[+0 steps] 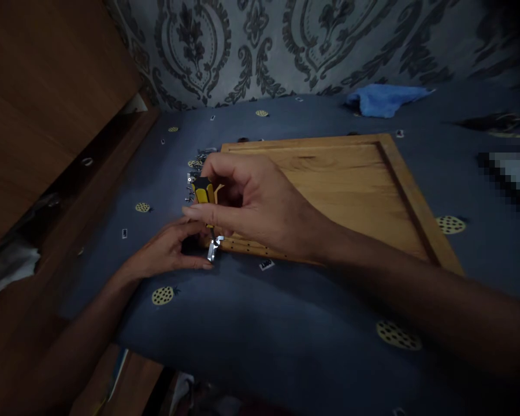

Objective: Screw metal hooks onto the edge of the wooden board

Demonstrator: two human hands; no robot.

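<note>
My right hand [264, 202] is closed around the yellow and black handle of a screwdriver [204, 193]. The screwdriver stands nearly upright, its shaft pointing down at a small shiny metal hinge [212, 249]. That hinge sits at the near left corner of a wooden panel [333, 185] with a raised frame. From the left, my left hand [167, 248] pinches around the hinge, thumb on the near side; its other fingertips are partly hidden behind the right hand. Where the screwdriver tip meets the hinge is hard to make out.
Loose small metal hardware [195, 173] lies by the panel's left side. A blue cloth [385, 99] and a dark object [494, 122] are at the back right. Brown wooden furniture [47, 86] rises on the left. Patterned blue fabric [260, 323] covers the surface.
</note>
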